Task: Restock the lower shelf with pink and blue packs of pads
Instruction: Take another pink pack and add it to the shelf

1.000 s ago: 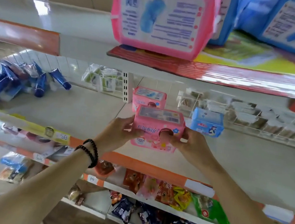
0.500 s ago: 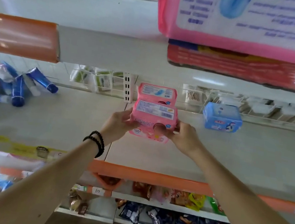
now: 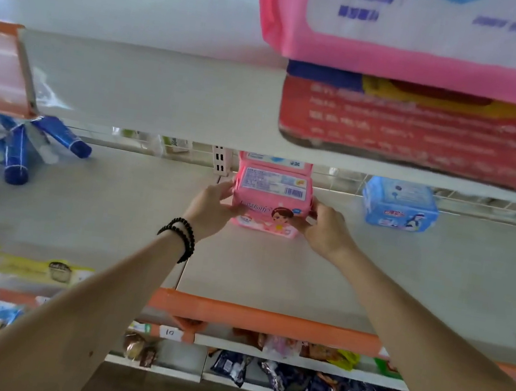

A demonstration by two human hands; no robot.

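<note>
Both hands reached forward over the lower shelf [image 3: 113, 224] and held one pink pack of pads [image 3: 270, 205] between them. The left hand [image 3: 211, 210] gripped the pack's left end with curled fingers, and a black bead bracelet [image 3: 180, 234] sat on its wrist. The right hand [image 3: 324, 229] gripped the right end, its fingers wrapped round the front corner. The pack stood upright with its barcode face on top, its base at or just above the shelf surface; contact could not be judged. Directly behind it, touching or nearly so, stood a second pink pack [image 3: 274, 160] against the back of the shelf. To the right of the hands, well apart, a blue pack of pads [image 3: 399, 205] stood alone. Far to the left lay blue tubes [image 3: 18, 155] in a loose heap. Above the hands, on the upper shelf, a large pink pack [image 3: 401, 63] overhung the edge.
</note>
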